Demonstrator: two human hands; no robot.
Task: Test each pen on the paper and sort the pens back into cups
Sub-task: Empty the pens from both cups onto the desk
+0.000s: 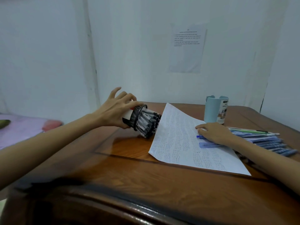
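My left hand (pixel 116 109) grips a black mesh cup (pixel 136 116) tipped on its side, its mouth facing right toward the paper. Several clear pens with dark caps (pixel 148 124) stick out of the cup, their ends reaching the table and the paper's lifted left edge. A white sheet of paper (pixel 183 143) covered in small scribbles lies on the wooden table. My right hand (pixel 214 132) rests flat on the paper over a blue pen (pixel 200 136); a second blue pen (pixel 206 145) lies just below it. A light-blue cup (pixel 215 111) stands upright behind the paper.
A row of several blue pens and one green one (pixel 266 141) lies on the table to the right of the paper. The wooden table (pixel 129 176) has a rounded front edge. A printed sheet (pixel 186 49) hangs on the white wall. A pink surface (pixel 21 127) sits at left.
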